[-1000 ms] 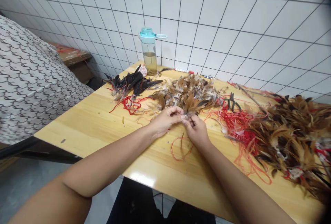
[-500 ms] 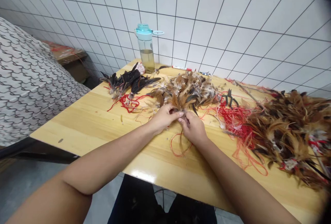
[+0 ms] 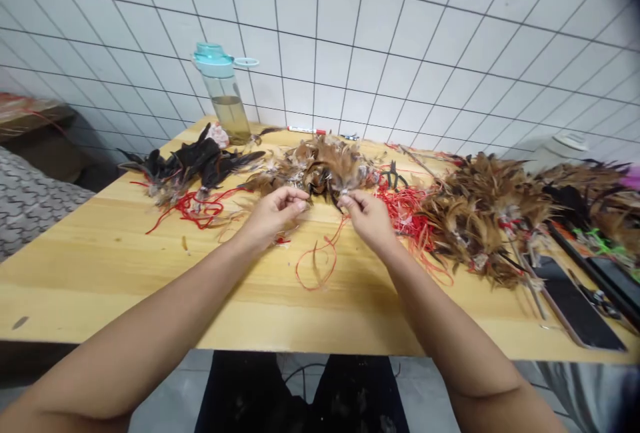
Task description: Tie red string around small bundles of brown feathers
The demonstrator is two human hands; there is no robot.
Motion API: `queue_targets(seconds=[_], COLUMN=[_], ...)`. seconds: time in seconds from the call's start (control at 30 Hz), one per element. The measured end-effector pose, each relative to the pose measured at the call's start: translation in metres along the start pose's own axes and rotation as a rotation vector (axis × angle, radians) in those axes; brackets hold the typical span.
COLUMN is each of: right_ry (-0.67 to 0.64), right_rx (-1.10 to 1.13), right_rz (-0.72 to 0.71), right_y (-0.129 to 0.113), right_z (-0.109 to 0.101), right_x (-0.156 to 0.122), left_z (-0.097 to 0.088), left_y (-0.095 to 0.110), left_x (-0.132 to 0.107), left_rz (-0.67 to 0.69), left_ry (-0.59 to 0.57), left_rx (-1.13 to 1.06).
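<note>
In my right hand [image 3: 369, 217] a small bunch of brown feathers [image 3: 343, 165] is pinched at its pale base, tips pointing away from me. My left hand [image 3: 279, 214] is apart from it, thumb and fingertips pressed together; whatever they hold is too small to make out. Between and below the hands, a thin red string [image 3: 320, 273] lies looped on the table. Just beyond my fingers sits a pile of brown and whitish feathers [image 3: 300, 159], partly covered by the bunch.
Black feathers [image 3: 200, 159] and red cord [image 3: 197, 209] lie left, near a water bottle [image 3: 227, 103]. To the right are tangled red strings [image 3: 405, 209], pliers [image 3: 394, 176], large brown feather bundles [image 3: 490, 203] and a phone [image 3: 575, 303]. A red-and-white marker [image 3: 306, 130] rests near the tiled wall.
My hands have come apart; both were together at the feather bunch before. The right hand keeps the bunch while the left has drawn away leftward. My view has turned right, revealing the phone.
</note>
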State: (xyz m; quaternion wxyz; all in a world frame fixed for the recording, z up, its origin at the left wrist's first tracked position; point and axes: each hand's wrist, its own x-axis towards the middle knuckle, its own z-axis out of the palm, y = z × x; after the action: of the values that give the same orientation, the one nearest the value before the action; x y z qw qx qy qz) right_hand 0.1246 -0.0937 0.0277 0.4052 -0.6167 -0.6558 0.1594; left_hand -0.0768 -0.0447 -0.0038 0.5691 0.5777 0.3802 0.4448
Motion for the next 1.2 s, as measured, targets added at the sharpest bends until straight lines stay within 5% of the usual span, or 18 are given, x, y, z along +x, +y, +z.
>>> queue_targets(seconds=[0.2, 0.33, 0.4, 0.5, 0.6, 0.9, 1.2], right_ry=[0.257, 0.348, 0.272, 0.113, 0.057, 0.280, 0.352], right_rx=[-0.121, -0.413, -0.657, -0.894, -0.935, -0.736, -0.663], right_rz=[0.060, 0.362, 0.514, 0.750, 0.790, 0.750, 0.621], right_y=[-0.006, 0.031, 0.054, 0.082, 0.098, 0.102, 0.094], right_z=[-0.101, -0.156, -0.172, -0.179, -0.173, -0.173, -0.183], right_x=[-0.029, -0.072, -0.091, -0.112, -0.126, -0.154, -0.220], left_z=[-0.001, -0.002, -0.003, -0.007, -0.009, -0.013, -0.028], left_y=[0.002, 0.002, 0.000, -0.005, -0.010, -0.004, -0.018], left_x=[-0.002, -0.002, -0.001, 0.002, 0.004, 0.002, 0.014], left_rz=[0.004, 0.035, 0.038, 0.025, 0.011, 0.051, 0.198], left_ry=[0.019, 0.004, -0.007, -0.031, -0.066, -0.029, 0.064], left_rx=[0.083, 0.171, 0.218, 0.296, 0.375, 0.356, 0.355])
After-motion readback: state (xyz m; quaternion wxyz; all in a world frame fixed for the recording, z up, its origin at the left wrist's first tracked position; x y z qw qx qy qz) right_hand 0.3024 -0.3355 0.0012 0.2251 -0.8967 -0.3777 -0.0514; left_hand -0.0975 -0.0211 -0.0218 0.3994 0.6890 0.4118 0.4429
